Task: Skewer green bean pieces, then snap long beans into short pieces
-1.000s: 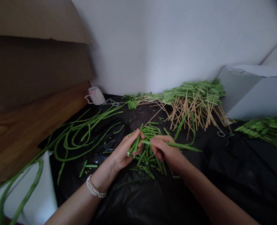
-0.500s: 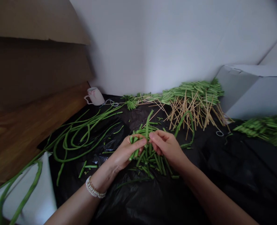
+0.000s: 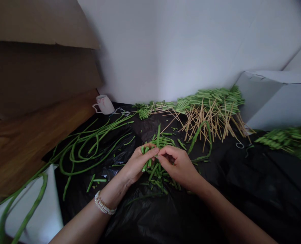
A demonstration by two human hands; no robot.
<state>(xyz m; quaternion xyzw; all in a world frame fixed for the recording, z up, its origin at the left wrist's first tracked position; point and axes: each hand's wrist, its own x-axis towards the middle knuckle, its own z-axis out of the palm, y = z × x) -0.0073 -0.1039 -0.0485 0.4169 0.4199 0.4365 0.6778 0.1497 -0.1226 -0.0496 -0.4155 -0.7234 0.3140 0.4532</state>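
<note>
My left hand [image 3: 137, 162] is closed round several cut green bean pieces [image 3: 145, 159], their ends poking out past the fingers. A longer bean piece [image 3: 158, 132] stands up just beyond the fingertips, where both hands meet. My right hand [image 3: 177, 164] has thumb and forefinger pinched against the left thumb tip; whatever lies between them is hidden. Under the hands is a loose pile of cut bean pieces [image 3: 156, 174] on black plastic sheeting [image 3: 186, 217]. Whole long beans [image 3: 89, 159] lie curled to the left.
Beans threaded on wooden skewers [image 3: 211, 101] are heaped at the back right, with another heap [image 3: 290, 140] at the far right. A mug [image 3: 105, 105] stands at the back left. A cardboard box [image 3: 43, 67] and a white box [image 3: 277, 98] flank the sheeting.
My right hand has moved slightly left and its fingertips now meet the left thumb. The upright bean piece has shifted left and sits lower.
</note>
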